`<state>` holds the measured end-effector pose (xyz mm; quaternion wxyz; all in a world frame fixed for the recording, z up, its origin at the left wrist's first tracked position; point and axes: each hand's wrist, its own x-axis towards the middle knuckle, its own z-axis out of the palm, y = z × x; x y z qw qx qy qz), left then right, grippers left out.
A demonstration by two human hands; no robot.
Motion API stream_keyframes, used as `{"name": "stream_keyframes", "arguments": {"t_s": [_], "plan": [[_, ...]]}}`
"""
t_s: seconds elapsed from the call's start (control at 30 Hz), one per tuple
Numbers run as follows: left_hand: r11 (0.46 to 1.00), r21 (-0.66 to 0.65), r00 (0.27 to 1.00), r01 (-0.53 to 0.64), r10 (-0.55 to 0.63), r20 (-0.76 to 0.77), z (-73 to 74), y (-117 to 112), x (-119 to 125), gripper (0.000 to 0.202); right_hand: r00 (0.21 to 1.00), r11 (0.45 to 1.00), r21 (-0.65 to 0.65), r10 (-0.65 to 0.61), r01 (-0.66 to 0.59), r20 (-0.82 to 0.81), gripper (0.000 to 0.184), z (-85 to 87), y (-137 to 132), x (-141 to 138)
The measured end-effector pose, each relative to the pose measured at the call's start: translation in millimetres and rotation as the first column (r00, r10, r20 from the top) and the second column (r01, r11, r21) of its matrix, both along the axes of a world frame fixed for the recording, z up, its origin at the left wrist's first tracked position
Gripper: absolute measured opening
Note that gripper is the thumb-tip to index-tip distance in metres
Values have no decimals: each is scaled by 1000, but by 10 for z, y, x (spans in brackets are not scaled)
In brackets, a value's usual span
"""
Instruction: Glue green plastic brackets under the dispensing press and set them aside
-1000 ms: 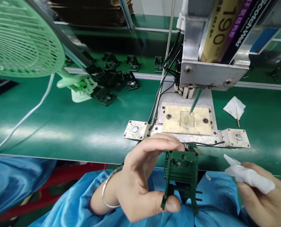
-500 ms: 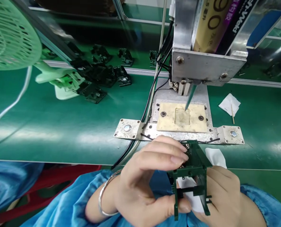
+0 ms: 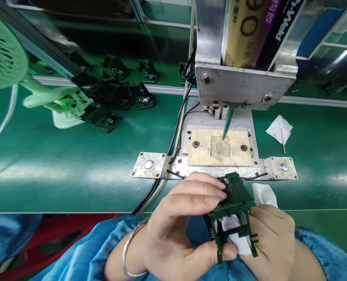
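Observation:
My left hand [image 3: 176,222] pinches a dark green plastic frame part [image 3: 234,212] between thumb and fingers, just in front of the table edge. My right hand [image 3: 274,242] is curled behind and under the part, pressing a white cloth [image 3: 239,238] into its open underside. A silver bangle sits on my left wrist. Both sleeves are blue.
A metal dispensing machine [image 3: 240,58] with a green nozzle [image 3: 226,125] hangs over a beige fixture plate [image 3: 220,148] on a metal base. Several black parts [image 3: 117,93] lie at the back left beside a green fan [image 3: 4,50]. A folded tissue with a stick [image 3: 278,130] lies right.
My right hand came in from the right with the cloth and now presses it into the green part. The part has been tipped, and the view has shifted slightly right.

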<state>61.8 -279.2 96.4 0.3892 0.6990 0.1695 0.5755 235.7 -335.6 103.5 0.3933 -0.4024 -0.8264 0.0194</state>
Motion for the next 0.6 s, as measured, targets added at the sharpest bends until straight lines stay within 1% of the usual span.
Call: {"name": "stream_keyframes", "arguments": {"t_s": [0.07,0.13,0.23,0.33,0.4,0.47,0.5,0.53,0.57,0.6], "plan": [[1000,3,1000,2,-2,-23,6,26,1,64,999,1000,3,-9,9,49,38,22,46,-33],[1000,21,999,0,1,-41,4,49,-2,64,997,999,28,-36,34,64,39,24,87,-67],[998,54,998,-15,18,-56,-11,74,1,64,995,995,70,-78,74,54,35,-9,126,-90],[997,51,996,-52,56,-76,-10,64,19,62,996,992,101,-83,79,36,31,-47,136,-58],[997,48,993,-54,59,-99,5,43,18,61,994,988,115,-103,99,32,26,-83,129,7],[998,45,988,-53,59,-144,12,48,-33,63,981,975,129,-188,181,44,14,-167,102,130],[997,37,983,-66,71,-171,4,80,-91,63,962,952,158,-269,260,37,8,-236,78,221],[996,32,977,-86,90,-192,-15,143,-175,64,931,913,205,-364,353,15,12,-325,45,333],[993,20,970,-120,121,-211,-43,247,-284,65,891,858,249,-452,449,-46,18,-431,7,465],[986,14,961,-165,164,-225,-75,397,-414,66,832,783,287,-543,551,-114,25,-547,-36,612]]}}
